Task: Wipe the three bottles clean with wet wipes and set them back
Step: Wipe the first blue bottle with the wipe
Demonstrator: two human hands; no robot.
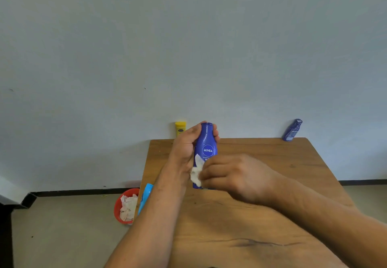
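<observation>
A wooden table (272,159) stands against a pale wall, with a red bin (118,207) of crumpled wipes on the floor at lower left (a light blue pack (145,196) lies at the table's left edge). At frame centre the left hand (185,144) curls round the neck of an upright blue bottle (207,140). The right hand (234,175), fingers bent, pinches a white wet wipe (197,171) against its lower half. The label reads NIVEA. A yellow bottle (180,128) and a navy bottle (292,130) stand at the far edge.
</observation>
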